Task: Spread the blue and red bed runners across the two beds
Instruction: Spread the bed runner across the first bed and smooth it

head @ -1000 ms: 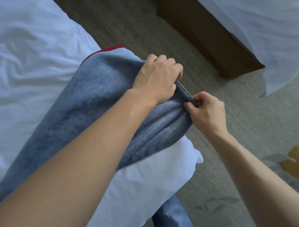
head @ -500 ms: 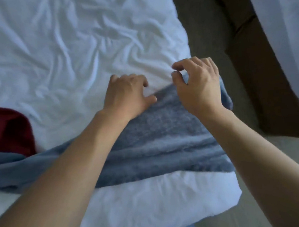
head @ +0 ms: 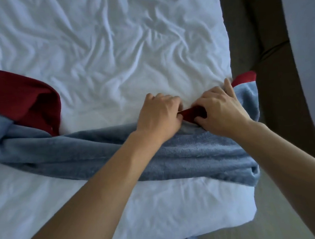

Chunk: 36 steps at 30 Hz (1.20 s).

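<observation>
A blue and red bed runner [head: 102,151] lies bunched and twisted across the near part of a bed [head: 97,48] covered by a wrinkled white sheet, its blue side up along most of its length. Both hands meet at its far edge near the bed's right side: the left hand [head: 159,115] and the right hand [head: 218,110] curl their fingers around a small red fold between them. At the left, the red side is turned up in a loose flap. A second bed [head: 308,49] stands across the floor [head: 277,108] to the right.
</observation>
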Available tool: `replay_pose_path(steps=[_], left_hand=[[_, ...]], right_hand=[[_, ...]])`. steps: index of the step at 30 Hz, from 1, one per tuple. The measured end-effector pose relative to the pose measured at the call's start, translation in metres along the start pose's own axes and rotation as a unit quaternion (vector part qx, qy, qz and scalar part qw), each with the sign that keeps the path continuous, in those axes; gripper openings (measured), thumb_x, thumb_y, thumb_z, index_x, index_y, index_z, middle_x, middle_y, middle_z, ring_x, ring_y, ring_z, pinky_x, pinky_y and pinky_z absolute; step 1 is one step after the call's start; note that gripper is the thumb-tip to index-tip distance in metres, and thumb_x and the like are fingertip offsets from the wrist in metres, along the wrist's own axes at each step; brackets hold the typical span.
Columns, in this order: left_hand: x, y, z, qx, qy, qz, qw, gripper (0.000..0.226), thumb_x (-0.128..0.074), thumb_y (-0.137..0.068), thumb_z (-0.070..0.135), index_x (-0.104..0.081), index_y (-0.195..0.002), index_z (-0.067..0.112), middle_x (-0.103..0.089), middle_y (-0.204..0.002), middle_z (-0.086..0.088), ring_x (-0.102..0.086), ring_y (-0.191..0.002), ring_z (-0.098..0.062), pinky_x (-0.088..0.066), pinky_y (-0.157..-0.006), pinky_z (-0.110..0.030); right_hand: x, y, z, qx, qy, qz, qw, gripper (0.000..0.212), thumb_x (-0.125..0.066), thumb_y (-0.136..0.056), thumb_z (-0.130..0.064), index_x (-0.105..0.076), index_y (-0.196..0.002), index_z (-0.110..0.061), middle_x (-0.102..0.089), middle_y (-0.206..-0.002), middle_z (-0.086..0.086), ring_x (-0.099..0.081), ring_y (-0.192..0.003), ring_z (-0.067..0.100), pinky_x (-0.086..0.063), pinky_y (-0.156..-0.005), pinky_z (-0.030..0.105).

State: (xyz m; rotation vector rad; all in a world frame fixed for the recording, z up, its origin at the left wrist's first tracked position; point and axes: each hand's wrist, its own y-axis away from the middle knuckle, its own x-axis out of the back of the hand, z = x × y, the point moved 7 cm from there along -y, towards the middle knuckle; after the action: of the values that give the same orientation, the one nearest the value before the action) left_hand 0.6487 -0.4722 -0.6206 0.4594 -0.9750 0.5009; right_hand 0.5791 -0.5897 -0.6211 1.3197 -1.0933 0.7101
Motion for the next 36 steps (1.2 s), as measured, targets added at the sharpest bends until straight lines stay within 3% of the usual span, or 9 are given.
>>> replay_pose_path(steps=[5,10,13,18,24,27,30,33,36], left_hand=[[-0.009,-0.009,-0.017,0.021,-0.042,-0.045,0.998,0.025,-0.065,-0.087,0.042,-0.067,-0.105,0.025,-0.067,-0.103,0.006,-0.058,-0.097,-0.019,-0.028,-0.087,-0.034],[-0.011,-0.016,-0.017,0.042,-0.010,-0.053,0.998,0.017,-0.062,-0.086,0.044,-0.067,-0.092,0.029,-0.063,-0.078,0.011,-0.054,-0.078,-0.014,-0.025,-0.079,-0.032],[-0.002,-0.026,-0.017,0.032,-0.033,-0.019,0.999,0.014,-0.064,-0.087,0.040,-0.064,-0.089,0.027,-0.062,-0.073,0.009,-0.054,-0.074,-0.015,-0.025,-0.080,-0.032],[0.011,-0.036,-0.010,0.012,-0.083,0.050,0.995,0.006,-0.062,-0.086,0.024,-0.058,-0.083,0.021,-0.061,-0.075,0.006,-0.055,-0.076,-0.021,-0.029,-0.078,-0.034],[0.031,-0.046,-0.032,0.029,-0.104,0.056,0.993,0.013,-0.065,-0.082,0.014,-0.055,-0.086,0.021,-0.060,-0.080,0.006,-0.053,-0.078,-0.020,-0.027,-0.077,-0.033],[0.032,-0.050,-0.034,0.036,-0.117,0.038,0.992,0.016,-0.062,-0.081,0.008,-0.056,-0.088,0.021,-0.060,-0.081,0.005,-0.053,-0.080,-0.021,-0.025,-0.077,-0.033],[0.031,-0.040,-0.028,0.014,-0.122,0.054,0.991,0.010,-0.060,-0.084,0.011,-0.056,-0.088,0.019,-0.060,-0.079,0.004,-0.053,-0.080,-0.024,-0.027,-0.077,-0.034],[0.031,-0.030,-0.026,-0.011,-0.103,0.069,0.992,0.005,-0.063,-0.084,0.017,-0.059,-0.084,0.017,-0.062,-0.075,0.003,-0.053,-0.078,-0.024,-0.028,-0.077,-0.035],[0.027,-0.024,-0.027,-0.006,-0.074,0.060,0.995,0.030,-0.056,-0.094,0.038,-0.067,-0.077,0.016,-0.063,-0.067,-0.001,-0.050,-0.070,-0.022,-0.031,-0.079,-0.037]], right_hand=[[-0.002,-0.001,-0.006,0.005,0.040,-0.002,0.999,0.010,-0.062,-0.085,-0.023,-0.063,-0.094,-0.018,-0.065,-0.085,-0.002,-0.054,-0.110,0.024,0.003,-0.122,0.055],[0.017,0.004,0.029,-0.112,-0.012,0.133,0.985,0.006,-0.061,-0.087,-0.021,-0.066,-0.091,-0.020,-0.068,-0.081,0.000,-0.057,-0.104,0.026,-0.001,-0.123,0.052],[0.018,0.006,0.047,-0.162,-0.036,0.144,0.976,0.008,-0.063,-0.088,-0.025,-0.066,-0.094,-0.021,-0.071,-0.088,0.000,-0.056,-0.110,0.027,-0.001,-0.123,0.055],[0.018,-0.024,0.010,-0.065,-0.070,0.155,0.983,0.015,-0.060,-0.088,-0.023,-0.068,-0.100,-0.019,-0.070,-0.088,0.000,-0.058,-0.106,0.025,0.001,-0.123,0.048],[0.033,-0.037,0.048,-0.172,-0.040,0.182,0.967,0.015,-0.060,-0.089,-0.021,-0.072,-0.097,-0.017,-0.069,-0.083,0.006,-0.058,-0.099,0.029,-0.008,-0.123,0.055],[0.032,-0.050,0.029,-0.111,-0.074,0.161,0.978,0.026,-0.062,-0.085,-0.020,-0.069,-0.110,-0.019,-0.072,-0.097,0.002,-0.058,-0.105,0.028,-0.009,-0.122,0.055],[0.032,-0.062,-0.008,-0.023,-0.092,0.167,0.981,0.021,-0.066,-0.081,-0.018,-0.070,-0.102,-0.017,-0.071,-0.091,0.000,-0.059,-0.103,0.027,-0.008,-0.123,0.050],[0.033,-0.064,-0.009,-0.043,-0.091,0.174,0.980,0.009,-0.066,-0.082,-0.021,-0.071,-0.086,-0.016,-0.070,-0.082,-0.002,-0.058,-0.099,0.024,-0.009,-0.123,0.050],[0.025,-0.057,0.003,-0.081,-0.194,0.137,0.968,0.029,-0.054,-0.086,-0.035,-0.073,-0.076,-0.017,-0.072,-0.080,-0.007,-0.060,-0.096,0.016,-0.004,-0.123,0.045]])
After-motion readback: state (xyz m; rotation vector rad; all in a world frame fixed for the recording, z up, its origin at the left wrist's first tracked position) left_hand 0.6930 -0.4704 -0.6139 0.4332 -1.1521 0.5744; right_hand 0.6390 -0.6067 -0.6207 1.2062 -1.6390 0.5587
